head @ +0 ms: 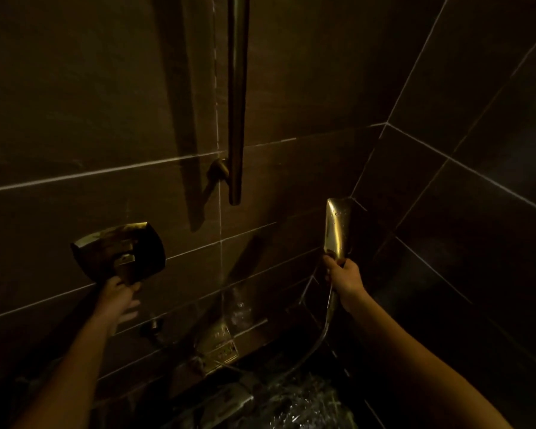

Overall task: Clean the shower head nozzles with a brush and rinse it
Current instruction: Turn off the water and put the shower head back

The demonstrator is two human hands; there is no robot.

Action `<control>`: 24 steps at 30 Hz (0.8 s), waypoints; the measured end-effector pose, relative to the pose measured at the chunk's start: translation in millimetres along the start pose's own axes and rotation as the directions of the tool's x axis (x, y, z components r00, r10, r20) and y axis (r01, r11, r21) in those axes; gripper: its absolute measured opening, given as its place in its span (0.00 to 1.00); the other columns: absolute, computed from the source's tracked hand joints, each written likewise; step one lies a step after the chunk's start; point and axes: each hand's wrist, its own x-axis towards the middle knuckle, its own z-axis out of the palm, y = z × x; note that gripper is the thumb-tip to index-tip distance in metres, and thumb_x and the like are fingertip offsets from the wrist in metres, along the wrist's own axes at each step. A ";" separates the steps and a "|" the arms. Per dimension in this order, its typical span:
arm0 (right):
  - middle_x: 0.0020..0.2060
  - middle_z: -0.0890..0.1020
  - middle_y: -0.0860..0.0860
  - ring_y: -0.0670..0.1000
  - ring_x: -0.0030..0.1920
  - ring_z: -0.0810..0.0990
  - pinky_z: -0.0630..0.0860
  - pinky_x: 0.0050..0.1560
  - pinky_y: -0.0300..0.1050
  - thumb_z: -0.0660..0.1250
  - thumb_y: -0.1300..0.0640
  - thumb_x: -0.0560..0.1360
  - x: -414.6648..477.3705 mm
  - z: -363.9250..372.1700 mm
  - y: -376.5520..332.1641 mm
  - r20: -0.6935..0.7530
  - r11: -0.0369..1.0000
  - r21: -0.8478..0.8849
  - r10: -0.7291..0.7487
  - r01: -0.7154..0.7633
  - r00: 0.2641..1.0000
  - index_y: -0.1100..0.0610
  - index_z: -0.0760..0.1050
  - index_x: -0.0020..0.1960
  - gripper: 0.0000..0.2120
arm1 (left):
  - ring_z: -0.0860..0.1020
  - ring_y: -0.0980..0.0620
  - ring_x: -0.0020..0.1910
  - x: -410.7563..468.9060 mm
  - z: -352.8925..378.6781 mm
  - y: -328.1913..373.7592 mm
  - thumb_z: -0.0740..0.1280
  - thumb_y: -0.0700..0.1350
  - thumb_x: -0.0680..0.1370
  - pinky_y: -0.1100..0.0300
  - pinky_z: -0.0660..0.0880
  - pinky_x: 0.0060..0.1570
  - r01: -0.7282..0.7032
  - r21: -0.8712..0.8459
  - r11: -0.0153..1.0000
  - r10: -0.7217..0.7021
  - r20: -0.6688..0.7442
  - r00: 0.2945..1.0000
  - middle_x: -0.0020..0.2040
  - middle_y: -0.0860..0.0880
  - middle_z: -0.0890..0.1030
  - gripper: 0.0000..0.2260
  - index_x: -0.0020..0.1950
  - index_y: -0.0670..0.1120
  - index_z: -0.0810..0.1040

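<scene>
In dim light, my right hand grips the handle of a metal hand-held shower head. The head stands upright, wet with drops, its back toward me, so the nozzles are hidden. A flexible hose hangs from it toward the lower wall. At the left, my left hand is closed on the lever of a square wall valve plate. No brush is in view.
A vertical metal slide rail with a wall bracket is fixed to the dark tiled wall above. A metal spout fitting sits low in the middle. Water splashes at the bottom. The tiled corner is on the right.
</scene>
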 end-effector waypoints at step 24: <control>0.44 0.79 0.56 0.52 0.40 0.78 0.74 0.42 0.48 0.69 0.53 0.80 27.3 -21.4 56.7 -0.076 0.998 -0.044 0.043 -0.046 0.996 0.63 0.76 0.61 0.15 | 0.76 0.37 0.65 -24.6 -15.2 -16.4 0.65 0.42 0.82 0.44 0.76 0.56 0.010 -0.012 1.000 -0.009 0.060 0.998 0.75 0.43 0.70 0.27 0.79 0.50 0.60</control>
